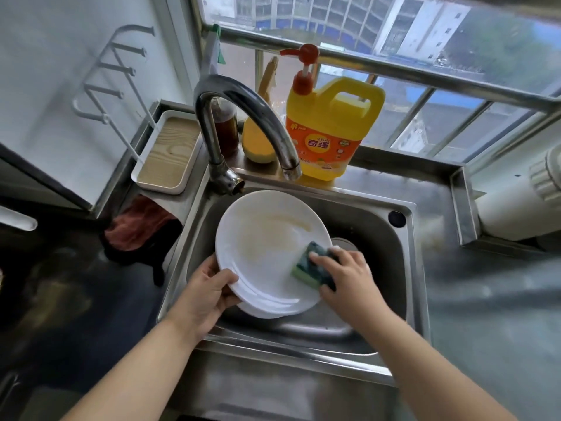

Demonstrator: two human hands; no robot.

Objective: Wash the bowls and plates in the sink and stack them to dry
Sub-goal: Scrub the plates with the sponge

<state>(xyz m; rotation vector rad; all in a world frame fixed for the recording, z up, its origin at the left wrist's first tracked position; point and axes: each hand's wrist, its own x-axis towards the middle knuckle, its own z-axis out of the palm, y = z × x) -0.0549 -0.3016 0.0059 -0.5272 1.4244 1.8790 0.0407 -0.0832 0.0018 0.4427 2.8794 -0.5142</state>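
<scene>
A white plate (pixel 267 247) with brownish smears is tilted over the steel sink (pixel 391 247). My left hand (pixel 209 293) grips its lower left rim, thumb on top. A second white rim shows just beneath the plate at the bottom edge. My right hand (pixel 346 275) holds a green and dark scrubbing sponge (pixel 309 268) pressed against the plate's right side. The sink drain is partly hidden behind the plate and sponge.
A curved faucet (pixel 243 117) arches over the sink. Behind it stand a yellow detergent jug with a red pump (pixel 331 126), a brown bottle (pixel 226 129) and a yellow object. A white tray with a wood-grain base (pixel 167 153) sits at the left, a steel counter (pixel 485 299) at the right.
</scene>
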